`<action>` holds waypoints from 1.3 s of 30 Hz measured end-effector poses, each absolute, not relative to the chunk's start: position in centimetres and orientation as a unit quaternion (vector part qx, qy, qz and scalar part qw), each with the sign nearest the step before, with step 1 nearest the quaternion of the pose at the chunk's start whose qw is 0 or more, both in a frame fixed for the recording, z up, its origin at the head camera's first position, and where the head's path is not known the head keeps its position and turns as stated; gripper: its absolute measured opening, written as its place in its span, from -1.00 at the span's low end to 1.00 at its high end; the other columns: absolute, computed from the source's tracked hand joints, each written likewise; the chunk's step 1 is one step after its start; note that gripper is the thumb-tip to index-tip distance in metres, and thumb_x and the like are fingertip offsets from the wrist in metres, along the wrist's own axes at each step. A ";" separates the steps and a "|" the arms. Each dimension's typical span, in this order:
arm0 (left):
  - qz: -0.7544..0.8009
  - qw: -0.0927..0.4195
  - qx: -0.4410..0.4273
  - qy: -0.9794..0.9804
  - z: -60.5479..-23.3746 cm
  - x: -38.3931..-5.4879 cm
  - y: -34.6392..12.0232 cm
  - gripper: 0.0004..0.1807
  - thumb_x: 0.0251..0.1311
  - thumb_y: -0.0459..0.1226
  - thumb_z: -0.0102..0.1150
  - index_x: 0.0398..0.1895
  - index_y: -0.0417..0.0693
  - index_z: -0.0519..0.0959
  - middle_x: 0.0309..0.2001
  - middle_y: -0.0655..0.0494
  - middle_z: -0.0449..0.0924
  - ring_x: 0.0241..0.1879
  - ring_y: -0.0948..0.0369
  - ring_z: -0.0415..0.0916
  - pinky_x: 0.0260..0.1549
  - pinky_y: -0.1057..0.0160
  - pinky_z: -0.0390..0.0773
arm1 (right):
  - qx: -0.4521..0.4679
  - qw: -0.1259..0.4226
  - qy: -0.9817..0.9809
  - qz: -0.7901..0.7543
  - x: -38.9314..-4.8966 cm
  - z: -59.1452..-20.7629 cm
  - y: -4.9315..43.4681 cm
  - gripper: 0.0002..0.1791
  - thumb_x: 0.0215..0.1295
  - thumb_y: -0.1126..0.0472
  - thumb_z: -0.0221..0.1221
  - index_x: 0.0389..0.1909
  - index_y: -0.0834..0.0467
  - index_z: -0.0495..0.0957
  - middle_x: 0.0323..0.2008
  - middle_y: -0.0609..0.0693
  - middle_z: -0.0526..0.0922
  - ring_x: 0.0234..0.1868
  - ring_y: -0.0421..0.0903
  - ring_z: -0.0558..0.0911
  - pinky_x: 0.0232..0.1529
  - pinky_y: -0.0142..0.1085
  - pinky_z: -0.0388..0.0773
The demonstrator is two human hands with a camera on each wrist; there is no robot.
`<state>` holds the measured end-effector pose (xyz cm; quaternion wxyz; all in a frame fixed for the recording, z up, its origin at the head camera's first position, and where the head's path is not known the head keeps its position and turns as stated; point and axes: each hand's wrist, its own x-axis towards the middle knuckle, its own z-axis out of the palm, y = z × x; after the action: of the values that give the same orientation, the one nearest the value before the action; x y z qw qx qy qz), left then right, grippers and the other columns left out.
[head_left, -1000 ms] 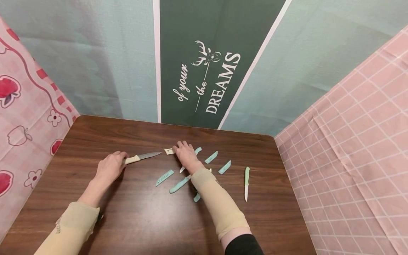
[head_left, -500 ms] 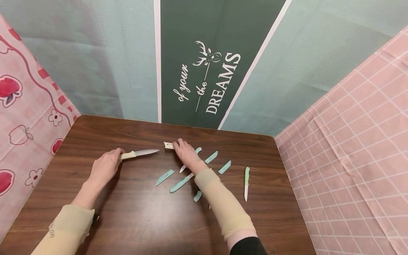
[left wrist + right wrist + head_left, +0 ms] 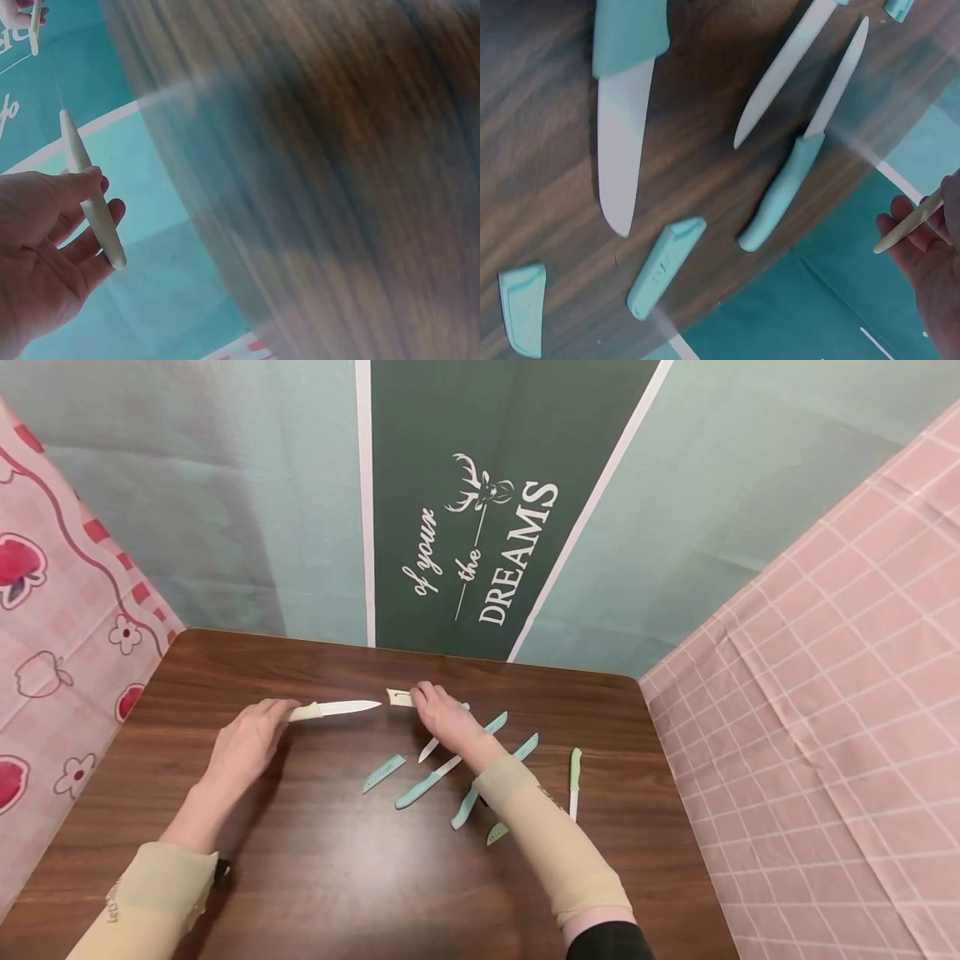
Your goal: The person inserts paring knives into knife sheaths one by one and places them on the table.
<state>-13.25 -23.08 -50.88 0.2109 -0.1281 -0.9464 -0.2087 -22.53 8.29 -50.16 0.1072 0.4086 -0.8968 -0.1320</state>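
My left hand (image 3: 247,742) grips the cream handle of a paring knife (image 3: 306,712), its pale blade pointing right. In the left wrist view, the thumb and fingers pinch the knife handle (image 3: 94,199). A small cream blade sheath (image 3: 400,697) is pinched in my right hand (image 3: 450,722), its slotted end facing the knife. A narrow gap separates blade tip and sheath. In the right wrist view, the sheath (image 3: 904,229) sits between thumb and fingers, above the table. Below the right arm lie turquoise knives, one of them a bare-bladed knife (image 3: 420,789).
Turquoise sheaths lie around the knives, one marked sheath (image 3: 384,773) at left and another sheath (image 3: 497,722) behind. A green-handled knife (image 3: 574,770) rests at the right, and a green sheath (image 3: 497,833) is partly hidden by the right sleeve. Fabric walls border the brown table (image 3: 300,877).
Both hands have risen slightly, carrying the cream knife and the sheath upward in the head view. The blade has turned more level, its tip near the sheath's end.
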 end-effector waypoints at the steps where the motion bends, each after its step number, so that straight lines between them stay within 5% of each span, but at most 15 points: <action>1: -0.209 0.220 -0.131 -0.944 -50.7 -13.2 -23.0 -0.65 0.20 -0.52 0.21 0.04 -0.12 0.55 -0.10 -0.17 0.66 -0.15 -0.20 0.61 -0.44 -0.21 0.58 | 0.410 0.107 -0.896 -0.133 -22.5 -49.9 8.4 -0.68 0.49 0.47 -0.08 0.18 0.25 0.36 0.10 0.10 0.48 -0.03 -0.04 0.58 0.05 -0.37 0.60; 17: -0.216 0.259 -0.154 -0.929 -48.6 -13.2 -22.2 -0.56 0.10 -0.61 0.22 0.04 -0.14 0.57 -0.07 -0.15 0.66 -0.01 -0.16 0.59 0.10 -0.21 0.54 | 0.414 0.096 -0.903 -0.068 -21.6 -48.3 9.4 -0.51 0.42 0.44 0.07 0.34 0.23 0.32 0.21 0.10 0.47 0.14 0.01 0.53 0.24 -0.23 0.54; 39: -0.218 0.261 -0.157 -0.927 -48.4 -13.1 -22.0 -0.56 0.08 -0.62 0.24 0.04 -0.14 0.57 -0.09 -0.14 0.66 -0.03 -0.15 0.59 0.16 -0.19 0.50 | 0.409 0.093 -0.906 -0.052 -21.2 -48.4 9.8 -0.50 0.46 0.45 0.01 0.38 0.24 0.28 0.24 0.12 0.44 0.17 0.00 0.51 0.29 -0.22 0.49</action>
<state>-13.11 -21.97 -48.36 0.2613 -0.1569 -0.9271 -0.2183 -21.17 9.75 -48.41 0.0930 0.4092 -0.9062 -0.0520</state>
